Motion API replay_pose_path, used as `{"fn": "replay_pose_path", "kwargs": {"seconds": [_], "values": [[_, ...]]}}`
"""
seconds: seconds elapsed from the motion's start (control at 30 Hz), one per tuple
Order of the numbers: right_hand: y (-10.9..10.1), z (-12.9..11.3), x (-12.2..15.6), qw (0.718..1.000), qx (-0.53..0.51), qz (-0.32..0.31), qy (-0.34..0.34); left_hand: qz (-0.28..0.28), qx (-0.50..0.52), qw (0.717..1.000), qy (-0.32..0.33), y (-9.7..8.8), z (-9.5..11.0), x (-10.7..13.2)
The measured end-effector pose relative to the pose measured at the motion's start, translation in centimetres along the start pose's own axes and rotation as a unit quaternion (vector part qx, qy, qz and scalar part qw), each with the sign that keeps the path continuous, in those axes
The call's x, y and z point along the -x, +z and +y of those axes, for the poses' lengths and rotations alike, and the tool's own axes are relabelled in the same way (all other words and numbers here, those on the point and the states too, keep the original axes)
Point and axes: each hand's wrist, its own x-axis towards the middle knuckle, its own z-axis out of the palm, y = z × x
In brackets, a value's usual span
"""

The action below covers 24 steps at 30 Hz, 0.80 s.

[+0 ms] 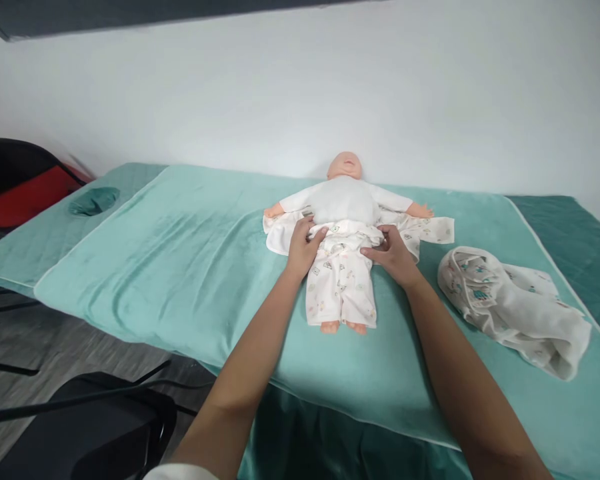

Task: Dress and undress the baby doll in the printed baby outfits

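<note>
A baby doll [347, 167] lies on its back with its arms spread and its feet toward me. White printed baby pants [341, 287] cover its legs, with bunched cloth at the waist. My left hand [304, 248] grips the waistband on the left side, fingers tucked behind the fabric. On the opposite side, my right hand [393, 252] pinches the waistband between thumb and fingers. The doll's torso is in a plain white top [345, 200]. A printed baby jacket [433, 230] is spread beneath its body and arms.
The doll rests on a green padded bed [180, 253] against a white wall. A rolled printed cloth bundle [520, 307] lies at the right. At the bed's left end is a face hole [94, 201]. Dark chairs [105, 427] stand at the left, one crossed by a cable.
</note>
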Motion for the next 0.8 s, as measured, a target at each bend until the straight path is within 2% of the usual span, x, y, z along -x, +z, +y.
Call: {"fn": "replay_pose_path", "kwargs": {"seconds": [0.1, 0.17, 0.27, 0.43, 0.6, 0.8], "values": [[0.0, -0.8, 0.1, 0.999, -0.017, 0.003, 0.040, -0.002, -0.019, 1.000, 0.024, 0.0, -0.3, -0.2], [0.0, -1.2, 0.2, 0.999, -0.013, -0.003, 0.039, 0.000, -0.026, 0.999, 0.035, 0.0, -0.4, -0.2], [0.2, -1.4, 0.3, 1.000, 0.003, 0.007, -0.005, 0.006, -0.037, 0.998, 0.052, 0.0, -0.4, 0.0], [0.3, -1.7, 0.5, 0.989, 0.072, 0.038, -0.123, 0.043, -0.091, 0.990, 0.099, 0.0, -0.2, 0.4], [0.3, -2.0, 0.3, 0.983, 0.118, 0.034, -0.136, 0.049, -0.115, 0.985, 0.121, -0.1, 0.1, 0.5], [0.2, -2.5, 0.5, 0.980, 0.134, 0.015, -0.147, 0.027, -0.122, 0.987, 0.106, -0.1, 0.1, 0.4]]}}
